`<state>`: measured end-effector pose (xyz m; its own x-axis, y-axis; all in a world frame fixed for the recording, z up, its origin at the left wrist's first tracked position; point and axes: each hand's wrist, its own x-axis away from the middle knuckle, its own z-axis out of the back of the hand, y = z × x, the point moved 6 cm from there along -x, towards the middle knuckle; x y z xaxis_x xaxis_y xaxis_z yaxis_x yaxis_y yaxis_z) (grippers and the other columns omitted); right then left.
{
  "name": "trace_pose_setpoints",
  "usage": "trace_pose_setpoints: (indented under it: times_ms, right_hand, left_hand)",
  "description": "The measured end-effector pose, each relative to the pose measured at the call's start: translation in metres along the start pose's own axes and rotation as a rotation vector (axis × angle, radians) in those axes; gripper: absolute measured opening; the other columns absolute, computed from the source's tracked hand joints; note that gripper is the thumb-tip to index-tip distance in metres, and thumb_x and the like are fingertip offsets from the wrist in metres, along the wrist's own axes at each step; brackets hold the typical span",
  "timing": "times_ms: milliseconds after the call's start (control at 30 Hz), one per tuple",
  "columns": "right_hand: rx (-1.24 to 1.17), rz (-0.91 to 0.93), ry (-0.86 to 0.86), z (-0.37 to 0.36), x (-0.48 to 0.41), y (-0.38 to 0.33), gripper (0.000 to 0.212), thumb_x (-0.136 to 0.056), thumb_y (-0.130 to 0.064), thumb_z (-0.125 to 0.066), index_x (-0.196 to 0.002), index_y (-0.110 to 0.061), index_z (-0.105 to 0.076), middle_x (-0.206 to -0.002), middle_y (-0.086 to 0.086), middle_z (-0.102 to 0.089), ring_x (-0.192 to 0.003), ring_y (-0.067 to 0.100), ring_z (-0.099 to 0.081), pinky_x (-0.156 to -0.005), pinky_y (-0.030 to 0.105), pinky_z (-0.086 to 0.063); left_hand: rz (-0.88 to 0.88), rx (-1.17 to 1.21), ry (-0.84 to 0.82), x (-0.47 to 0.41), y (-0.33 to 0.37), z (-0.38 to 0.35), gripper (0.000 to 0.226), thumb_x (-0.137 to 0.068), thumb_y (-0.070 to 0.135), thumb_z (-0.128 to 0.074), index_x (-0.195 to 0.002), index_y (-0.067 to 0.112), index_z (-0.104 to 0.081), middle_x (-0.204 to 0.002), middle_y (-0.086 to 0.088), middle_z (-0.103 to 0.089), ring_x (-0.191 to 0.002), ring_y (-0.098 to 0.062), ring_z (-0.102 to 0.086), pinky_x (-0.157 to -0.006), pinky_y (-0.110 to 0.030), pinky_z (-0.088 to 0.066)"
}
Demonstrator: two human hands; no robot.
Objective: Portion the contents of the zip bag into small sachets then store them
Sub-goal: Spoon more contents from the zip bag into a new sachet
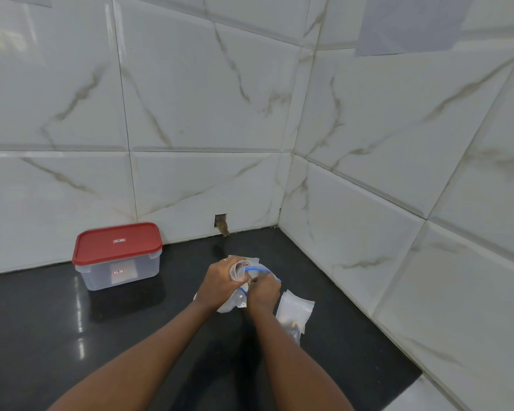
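A glossy black counter (72, 327) fills a corner of white marble-patterned wall tiles (190, 99). Near the middle of the counter sits the zip bag (235, 301) with its blue seal strip. The left hand (220, 281) rests on the bag's top, fingers closed around a small clear sachet (238, 269) at the bag's mouth. The right hand (263, 292), fingers pinched together, touches the bag's opening. Just right of the bag lie more sachets (294, 312); well left of it stands a red-lidded container (118, 255)
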<state>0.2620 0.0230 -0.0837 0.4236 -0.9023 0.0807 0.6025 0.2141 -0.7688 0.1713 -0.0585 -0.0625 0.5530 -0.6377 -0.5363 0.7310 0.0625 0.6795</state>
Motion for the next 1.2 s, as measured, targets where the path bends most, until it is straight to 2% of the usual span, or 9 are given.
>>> trace_pose_setpoints:
  times_ms: [100, 233, 367, 567, 767, 867, 967, 1067, 1200]
  right_hand:
    - [-0.026, -0.008, 0.019, 0.0, -0.001, 0.001, 0.027, -0.093, -0.011, -0.046, -0.112, 0.0, -0.062, -0.112, 0.014, -0.063, -0.1, 0.026, -0.061, -0.07, 0.02, -0.037]
    - [-0.004, -0.01, 0.071, 0.004, -0.001, -0.005, 0.032, -0.097, -0.003, -0.035, -0.115, 0.001, -0.061, -0.107, 0.011, -0.063, -0.075, 0.01, -0.052, -0.046, 0.007, -0.034]
    - [-0.014, -0.025, 0.074, 0.014, 0.003, -0.016, 0.031, -0.095, -0.005, -0.04, -0.119, 0.0, -0.059, -0.12, 0.015, -0.059, -0.108, 0.024, -0.058, -0.081, 0.025, -0.048]
    - [0.008, -0.03, 0.123, 0.031, -0.002, -0.017, 0.026, -0.094, -0.005, -0.045, -0.114, 0.002, -0.061, -0.117, 0.018, -0.06, -0.105, 0.03, -0.062, -0.085, 0.032, -0.05]
    - [0.035, 0.036, 0.166, 0.049, -0.01, -0.016, 0.029, -0.089, -0.008, -0.046, -0.108, -0.004, -0.069, -0.108, 0.013, -0.065, -0.096, 0.027, -0.06, -0.075, 0.029, -0.049]
    - [0.029, 0.093, 0.158, 0.061, -0.018, -0.013, 0.027, -0.081, 0.0, -0.048, -0.089, -0.002, -0.074, -0.09, 0.016, -0.071, -0.075, 0.025, -0.058, -0.059, 0.022, -0.046]
    - [-0.037, 0.126, 0.144, 0.081, -0.023, -0.006, 0.026, -0.074, 0.004, -0.051, -0.078, -0.001, -0.076, -0.074, 0.017, -0.072, -0.067, 0.025, -0.066, -0.061, 0.025, -0.054]
    - [-0.085, 0.14, 0.122, 0.101, -0.024, -0.001, 0.024, -0.078, 0.005, -0.053, -0.082, -0.001, -0.076, -0.069, 0.014, -0.07, -0.049, 0.007, -0.057, -0.045, 0.003, -0.041]
    - [-0.177, 0.118, 0.156, 0.123, -0.026, 0.003, 0.023, -0.079, 0.008, -0.054, -0.081, 0.001, -0.075, -0.057, 0.006, -0.063, -0.045, 0.005, -0.057, -0.045, 0.002, -0.041]
  left_hand:
    - [0.034, 0.005, 0.029, -0.005, -0.001, 0.003, 0.025, -0.081, 0.013, -0.07, -0.105, 0.005, -0.065, -0.098, -0.01, -0.07, -0.083, -0.014, -0.063, -0.079, -0.022, -0.052]
    - [0.143, 0.002, 0.052, -0.011, -0.006, 0.006, 0.021, -0.084, 0.012, -0.066, -0.105, 0.008, -0.064, -0.097, -0.006, -0.069, -0.081, -0.014, -0.06, -0.076, -0.024, -0.048]
    - [0.218, 0.028, 0.087, -0.016, -0.007, 0.008, 0.02, -0.084, 0.013, -0.065, -0.103, 0.009, -0.065, -0.093, -0.004, -0.068, -0.083, -0.018, -0.061, -0.074, -0.022, -0.045]
    - [0.276, 0.024, 0.092, -0.021, -0.007, 0.014, 0.02, -0.083, 0.014, -0.065, -0.103, 0.011, -0.064, -0.085, 0.005, -0.061, -0.081, -0.015, -0.058, -0.072, -0.021, -0.04]
    - [0.299, 0.001, 0.075, -0.026, -0.009, 0.014, 0.026, -0.083, 0.021, -0.066, -0.107, 0.012, -0.063, -0.099, -0.004, -0.067, -0.084, -0.015, -0.058, -0.073, -0.023, -0.042]
    - [0.3, -0.029, 0.073, -0.026, -0.012, 0.014, 0.03, -0.083, 0.027, -0.067, -0.109, 0.014, -0.061, -0.103, -0.005, -0.067, -0.091, -0.019, -0.06, -0.079, -0.029, -0.049]
    - [0.317, -0.053, 0.088, -0.027, -0.014, 0.016, 0.032, -0.082, 0.032, -0.066, -0.11, 0.018, -0.057, -0.104, -0.001, -0.064, -0.095, -0.021, -0.059, -0.09, -0.042, -0.048]
    - [0.363, -0.094, 0.055, -0.028, -0.015, 0.014, 0.036, -0.083, 0.039, -0.064, -0.113, 0.021, -0.052, -0.107, 0.004, -0.061, -0.1, -0.019, -0.057, -0.096, -0.043, -0.04]
    - [0.394, -0.095, 0.038, -0.029, -0.015, 0.01, 0.039, -0.083, 0.042, -0.063, -0.114, 0.022, -0.05, -0.11, 0.004, -0.059, -0.102, -0.019, -0.055, -0.096, -0.043, -0.036]
